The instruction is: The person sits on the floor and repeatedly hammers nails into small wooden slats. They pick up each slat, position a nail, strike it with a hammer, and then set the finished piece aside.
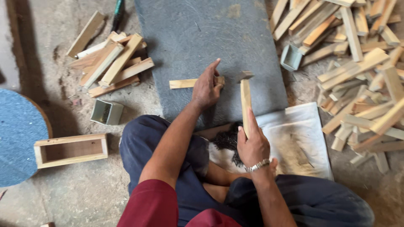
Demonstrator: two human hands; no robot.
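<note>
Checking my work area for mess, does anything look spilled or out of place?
Yes. A dark heap of small nails lies spilled loose on the white cloth by the right hand, not in the small metal tins.

A loose heap of wooden slats (362, 75) sprawls over the floor to the right, with a small grey-green tin (291, 57) at its near edge. To the left lies a smaller stack of slats (111, 63), a second tin (107, 112) just below it, and an open wooden box frame (70, 150) beside a round blue cushion (19, 134).
</note>
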